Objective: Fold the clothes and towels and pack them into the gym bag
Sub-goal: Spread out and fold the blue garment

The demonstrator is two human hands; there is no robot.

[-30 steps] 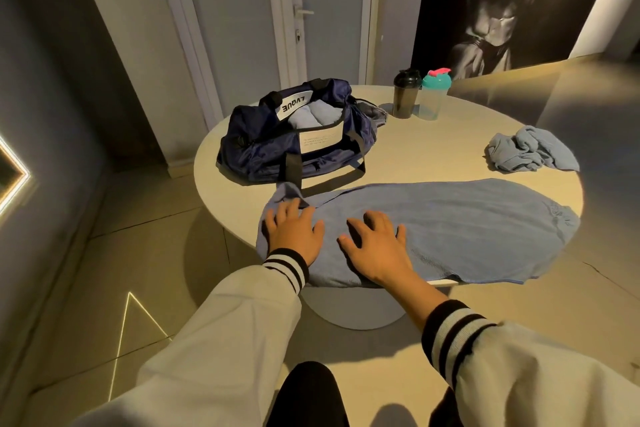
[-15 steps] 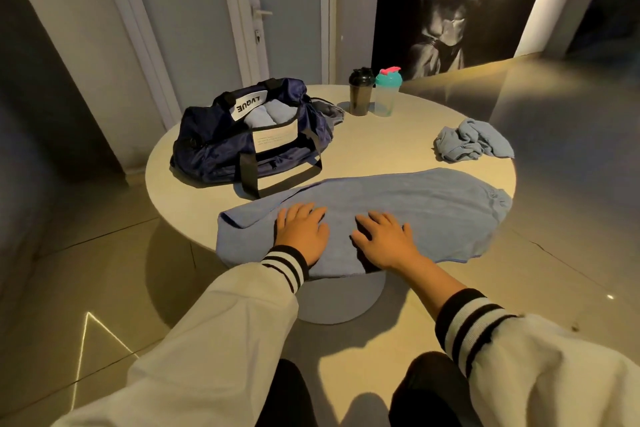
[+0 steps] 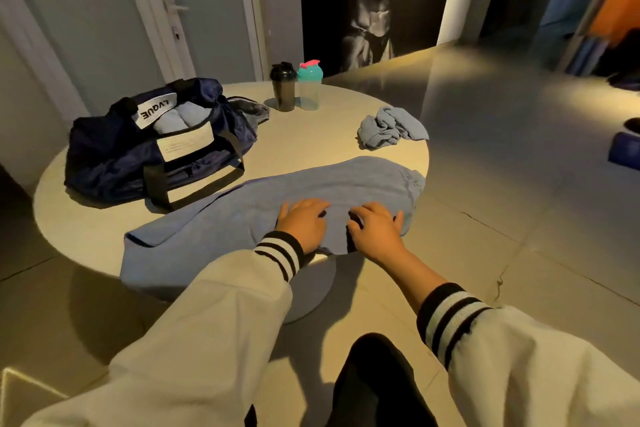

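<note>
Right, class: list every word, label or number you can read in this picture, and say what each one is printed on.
"LVQUE", seen upside down, letters not fully certain: on the white handle wrap of the gym bag.
Small printed lines on the bag's white patch: too small to read.
Black shaker and teal shaker: no text visible.

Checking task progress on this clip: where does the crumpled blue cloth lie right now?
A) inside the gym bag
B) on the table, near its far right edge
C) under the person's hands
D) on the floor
B: the crumpled cloth sits on the table by its far right edge, apart from the gym bag. The left hand and right hand press the spread towel instead.
</note>
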